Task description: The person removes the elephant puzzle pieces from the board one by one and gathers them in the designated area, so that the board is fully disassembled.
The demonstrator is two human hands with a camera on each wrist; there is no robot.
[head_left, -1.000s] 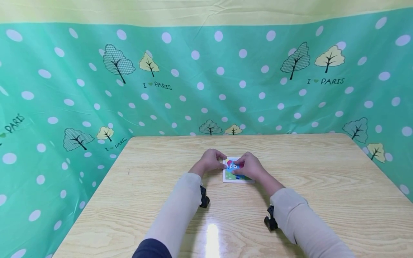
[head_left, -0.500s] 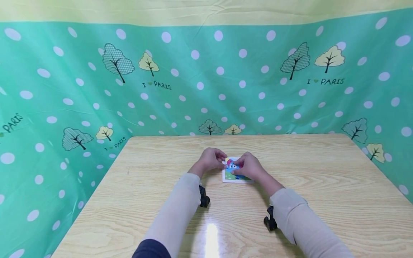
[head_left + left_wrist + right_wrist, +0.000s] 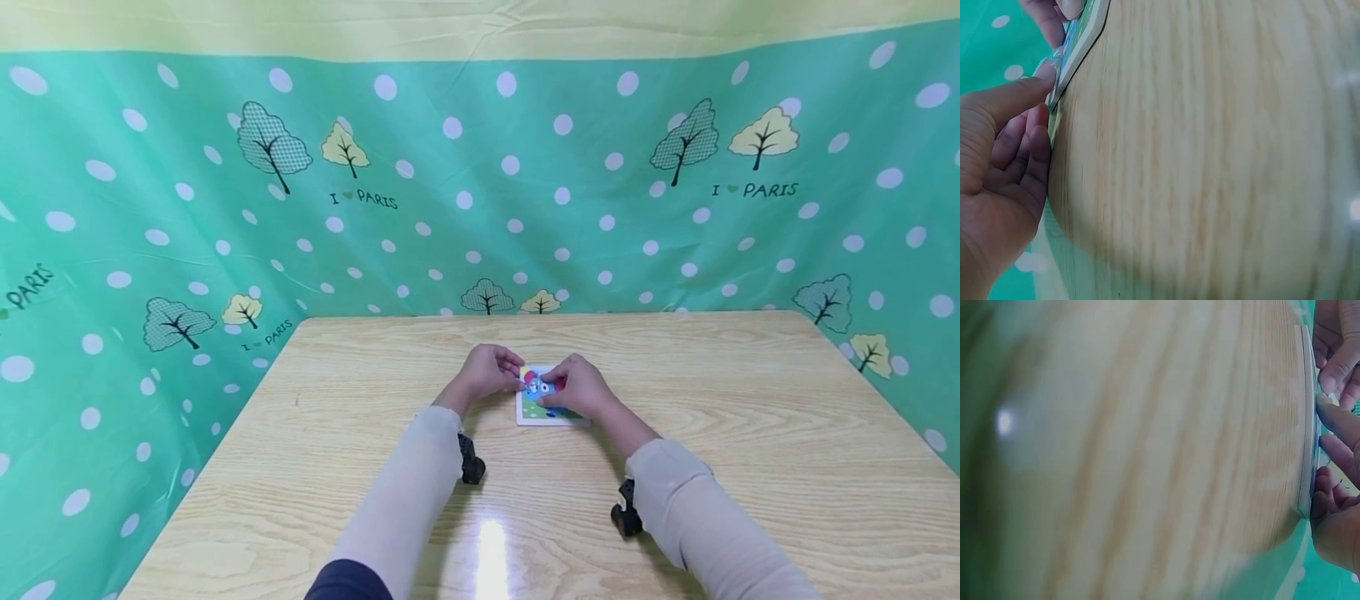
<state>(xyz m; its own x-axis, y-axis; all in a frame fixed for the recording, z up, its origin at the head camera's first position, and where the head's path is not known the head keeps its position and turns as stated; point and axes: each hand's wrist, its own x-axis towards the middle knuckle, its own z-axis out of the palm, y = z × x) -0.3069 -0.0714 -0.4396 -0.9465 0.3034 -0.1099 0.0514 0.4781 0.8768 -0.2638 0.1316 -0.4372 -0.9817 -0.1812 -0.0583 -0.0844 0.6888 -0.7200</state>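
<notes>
A small square picture board (image 3: 534,412), white-edged with a blue cartoon figure on green, lies flat on the table. At its left edge, the left hand (image 3: 486,371) pinches the board's edge or a small piece there with thumb and forefinger; the left wrist view shows this hand (image 3: 1007,150) with its other fingers loosely bent beside the board (image 3: 1088,47). The right hand (image 3: 585,387) covers the board's upper right, thumb and forefinger spread apart and pressing on the figure. In the right wrist view, this hand (image 3: 1338,531) rests against the board (image 3: 1305,425).
The wooden table (image 3: 360,358) carries a bright light reflection near its front. A green dotted curtain (image 3: 420,167) with printed trees hangs behind and along the sides. Black wrist cameras (image 3: 471,460) sit under both forearms.
The left hand has shifted very slightly left, its thumb and forefinger staying by the board's left edge. The right hand keeps its place on the board.
</notes>
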